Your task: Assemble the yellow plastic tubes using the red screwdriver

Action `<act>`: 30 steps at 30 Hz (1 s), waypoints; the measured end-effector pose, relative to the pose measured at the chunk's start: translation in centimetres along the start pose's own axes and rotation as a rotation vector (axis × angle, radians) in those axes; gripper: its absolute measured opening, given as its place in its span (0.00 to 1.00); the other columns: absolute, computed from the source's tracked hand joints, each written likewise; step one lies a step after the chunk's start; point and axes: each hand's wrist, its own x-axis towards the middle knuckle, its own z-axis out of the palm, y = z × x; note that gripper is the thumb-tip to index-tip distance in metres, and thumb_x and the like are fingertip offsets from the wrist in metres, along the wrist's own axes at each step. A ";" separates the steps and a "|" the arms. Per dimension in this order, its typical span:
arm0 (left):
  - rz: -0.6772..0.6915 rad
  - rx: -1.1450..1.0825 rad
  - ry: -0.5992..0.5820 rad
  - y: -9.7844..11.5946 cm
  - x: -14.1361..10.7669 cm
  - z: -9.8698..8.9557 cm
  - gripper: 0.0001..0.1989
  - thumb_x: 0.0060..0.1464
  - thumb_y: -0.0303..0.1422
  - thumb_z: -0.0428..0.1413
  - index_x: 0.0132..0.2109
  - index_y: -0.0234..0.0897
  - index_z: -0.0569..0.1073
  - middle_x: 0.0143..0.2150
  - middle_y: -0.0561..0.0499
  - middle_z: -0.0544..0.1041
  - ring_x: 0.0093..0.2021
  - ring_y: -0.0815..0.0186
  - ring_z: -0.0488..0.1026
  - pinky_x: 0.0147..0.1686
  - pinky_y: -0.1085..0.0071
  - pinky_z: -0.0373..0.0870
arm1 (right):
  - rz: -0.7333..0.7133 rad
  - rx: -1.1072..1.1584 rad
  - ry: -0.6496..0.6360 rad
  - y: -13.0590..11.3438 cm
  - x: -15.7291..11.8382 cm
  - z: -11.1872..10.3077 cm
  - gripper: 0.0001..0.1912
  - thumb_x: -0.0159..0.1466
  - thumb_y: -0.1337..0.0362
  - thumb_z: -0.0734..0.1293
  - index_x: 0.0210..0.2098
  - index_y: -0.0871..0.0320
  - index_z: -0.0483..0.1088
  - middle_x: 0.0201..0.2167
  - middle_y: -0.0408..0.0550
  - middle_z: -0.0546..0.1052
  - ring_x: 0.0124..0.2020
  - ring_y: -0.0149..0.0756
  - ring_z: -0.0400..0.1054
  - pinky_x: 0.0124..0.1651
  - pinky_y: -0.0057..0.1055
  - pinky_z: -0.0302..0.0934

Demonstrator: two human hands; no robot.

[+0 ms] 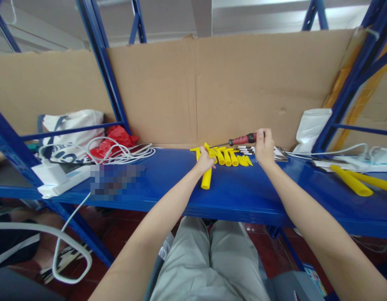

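Left hand (206,161) grips yellow tube (206,180) over blue counter (168,177); right hand (265,148) holds screwdriver (242,139), tip near tube's upper end.

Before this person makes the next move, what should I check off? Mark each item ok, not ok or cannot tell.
1. Left hand has hold of the yellow tube: ok.
2. Right hand grips the screwdriver by its handle: ok.
3. Screwdriver's shaft points toward the held tube's upper end: ok.
4. Tip seated in or against the tube: cannot tell, too small at this distance.
5. Small pointed yellow pieces lying apart from both hands: ok.
6. Coiled white cable away from both hands: ok, it lies off to the left.
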 end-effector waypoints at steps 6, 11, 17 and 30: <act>-0.027 -0.022 0.025 0.0 0.2 -0.3 0.24 0.51 0.16 0.54 0.42 0.42 0.49 0.35 0.58 0.66 0.18 0.78 0.66 0.20 0.77 0.69 | -0.114 -0.040 0.040 0.7 0.5 0.4 0.16 0.57 0.51 0.70 0.29 0.55 0.64 0.26 0.39 0.65 0.32 0.31 0.62 0.34 0.26 0.57; 0.013 -0.075 0.063 -0.5 0.7 -0.4 0.25 0.50 0.16 0.55 0.42 0.43 0.49 0.35 0.58 0.67 0.22 0.77 0.70 0.23 0.78 0.70 | 0.008 0.074 -0.001 1.8 0.9 0.5 0.17 0.56 0.51 0.70 0.30 0.54 0.62 0.25 0.38 0.63 0.28 0.30 0.62 0.29 0.25 0.57; 0.022 -0.090 0.055 -0.8 0.7 -0.4 0.25 0.49 0.16 0.56 0.42 0.43 0.50 0.34 0.59 0.66 0.21 0.78 0.69 0.22 0.79 0.69 | 0.061 0.092 0.032 2.5 1.3 0.6 0.20 0.54 0.50 0.72 0.28 0.54 0.60 0.21 0.35 0.61 0.24 0.27 0.59 0.26 0.25 0.55; 0.000 -0.070 0.057 -0.6 0.6 -0.5 0.27 0.46 0.16 0.57 0.42 0.43 0.50 0.35 0.58 0.66 0.24 0.76 0.70 0.24 0.78 0.69 | 0.086 0.092 0.009 2.2 1.3 0.6 0.18 0.54 0.53 0.73 0.28 0.54 0.60 0.21 0.34 0.61 0.23 0.27 0.59 0.25 0.24 0.54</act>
